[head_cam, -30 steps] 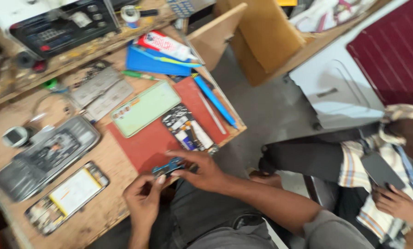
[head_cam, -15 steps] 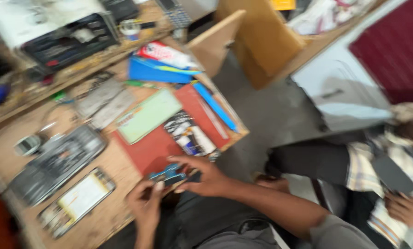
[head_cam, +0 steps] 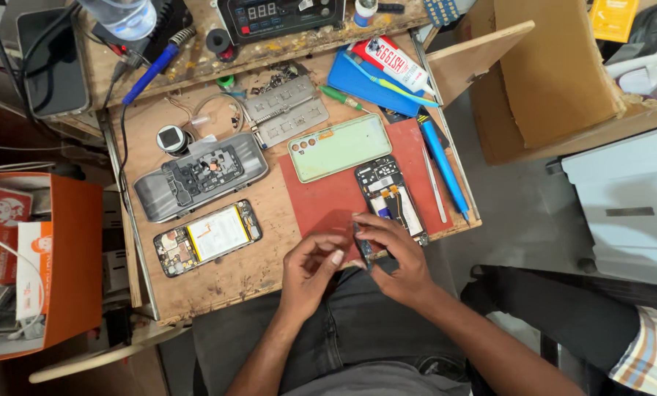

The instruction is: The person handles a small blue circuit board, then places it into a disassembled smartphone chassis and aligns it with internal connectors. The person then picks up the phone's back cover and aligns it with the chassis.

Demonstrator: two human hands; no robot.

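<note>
**Phone parts on a worn repair bench**

A scratched wooden bench top [head_cam: 270,264] fills the middle of the head view, with a grey floor at 3 o'clock and an orange box [head_cam: 72,264] at 9 o'clock. A red work mat [head_cam: 321,202] lies on the right half of the bench.

Both hands are at the front edge of the bench, near 6 o'clock. The right hand [head_cam: 396,258] pinches a small dark phone part [head_cam: 363,246] between the thumb and the first fingers; the other fingers are curled loosely. The part stands tilted over the near edge of the red mat. The left hand [head_cam: 310,270] is just beside it at 9 o'clock, with fingers half bent and the fingertips close to the part; I cannot tell if they touch it.

At 12 o'clock from the right hand, touching its fingers or nearly so, an opened phone frame [head_cam: 388,194] lies on the mat. A pale green back cover [head_cam: 339,147] lies at 11 o'clock from it. Farther to 9 o'clock are a phone with yellow battery [head_cam: 207,236] and a grey metal tray [head_cam: 200,174]. A blue tool [head_cam: 442,165] lies at the right border of the mat.
</note>
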